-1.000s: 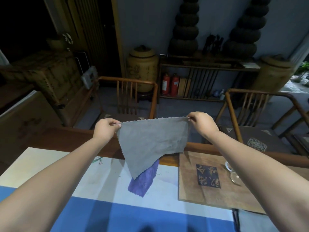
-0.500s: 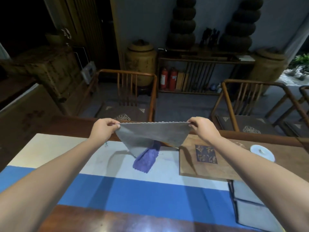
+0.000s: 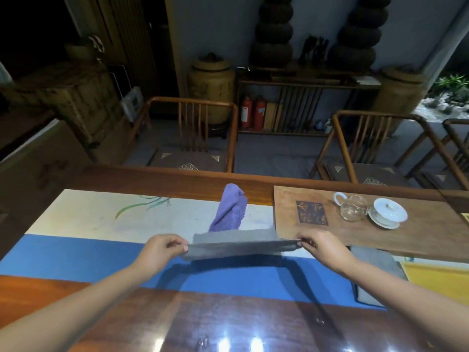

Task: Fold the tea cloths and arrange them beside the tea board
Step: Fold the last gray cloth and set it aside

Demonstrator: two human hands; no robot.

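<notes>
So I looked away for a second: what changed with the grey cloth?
Both hands, left hand and right hand, brought the grey cloth down from chest height to the table runner, its far part now lying flat. Each still pinches a corner. The purple cloth stays crumpled beside the tea board.

Overall: dim indoor scene, low exposure, back of room falls to near black at upper left.
Light source: overhead, from above and behind the camera; three bright glare spots on the glossy wooden table (image 3: 228,326) near the bottom edge.
Shadows: dark soft arm-shaped shadows on the blue runner (image 3: 76,255) under the grey cloth (image 3: 236,243); edges diffuse.
Colour: cool grey wall, warm wood, saturated blue.
Focus: centre fairly sharp; slight softness on the left hand (image 3: 162,250) and right hand (image 3: 322,246).
Distortion: wide-angle, table edge and chairs (image 3: 375,148) bow outward, forearms stretched at lower corners.
Noise: grain and smearing in dark areas.
</notes>
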